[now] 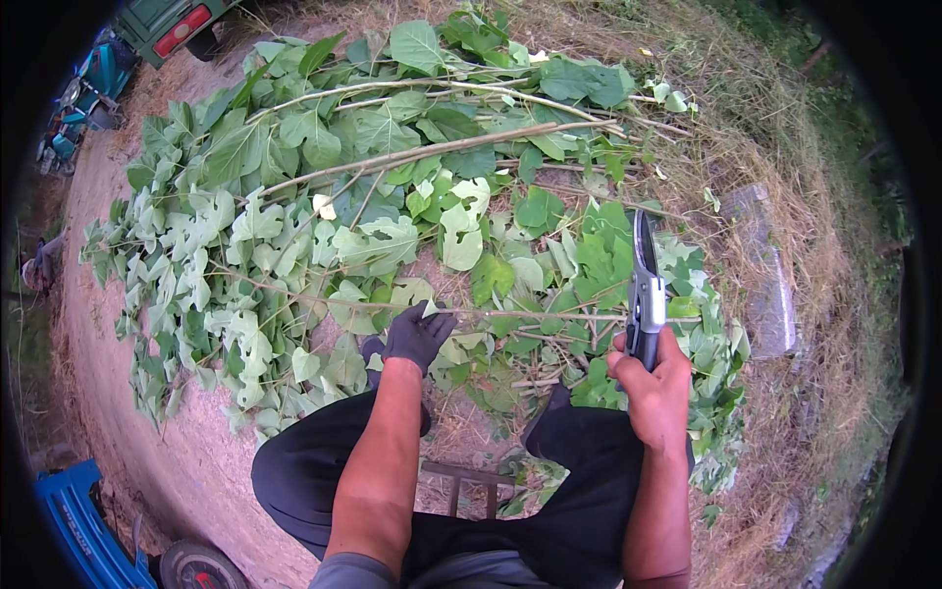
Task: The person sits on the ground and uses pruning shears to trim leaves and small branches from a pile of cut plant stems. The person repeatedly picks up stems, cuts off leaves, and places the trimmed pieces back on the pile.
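Observation:
My left hand (pixel 417 337), in a dark grey glove, is at a thin leafy branch (pixel 535 314) that runs across in front of me. Its fingers are curled round the stem, partly hidden among leaves. In my bare right hand (pixel 653 388) is a pair of pruning shears (pixel 648 294) with a silver body and dark handle. The dark blade points away from me, above the leaves and beyond the branch's right part. Broad green leaves (pixel 378 245) on cut branches spread over the ground around both hands.
Longer bare stems (pixel 412 152) lie across the far side of the pile. A pale stone block (pixel 770 285) rests in dry grass at right. A blue vehicle part (pixel 88 530) and a wheel (pixel 201 567) are at lower left. A green vehicle (pixel 167 29) stands far left.

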